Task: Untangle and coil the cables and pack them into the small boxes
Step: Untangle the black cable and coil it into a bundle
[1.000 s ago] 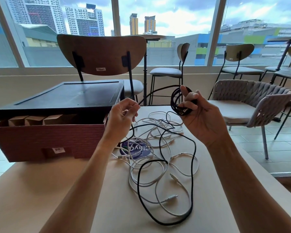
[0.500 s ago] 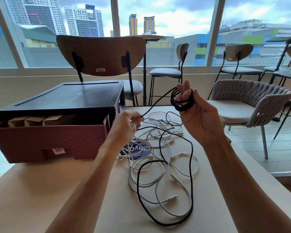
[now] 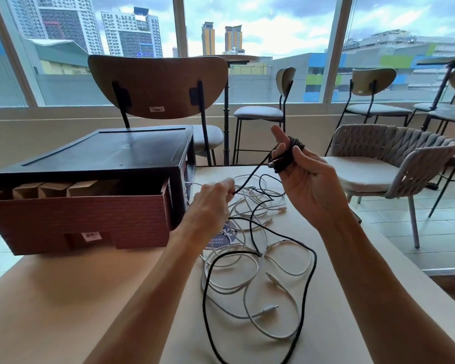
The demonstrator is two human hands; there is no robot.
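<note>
My right hand is raised above the table and grips a small coil of the black cable wound round its fingers. From the coil a taut black strand runs down-left to my left hand, which pinches it just above the table. The rest of the black cable lies in wide loops over a tangle of white cables on the beige table. Small brown cardboard boxes stand in a row inside the red-brown tray at the left.
A black case covers the back of the red-brown tray. A round blue sticker lies under the cables. A wooden chair stands behind the table, a woven grey chair to the right, with stools by the window.
My left hand has dropped from chest height to the table and pulled the black strand taut. My right hand has tightened the coil round its fingers, which looks smaller now.
</note>
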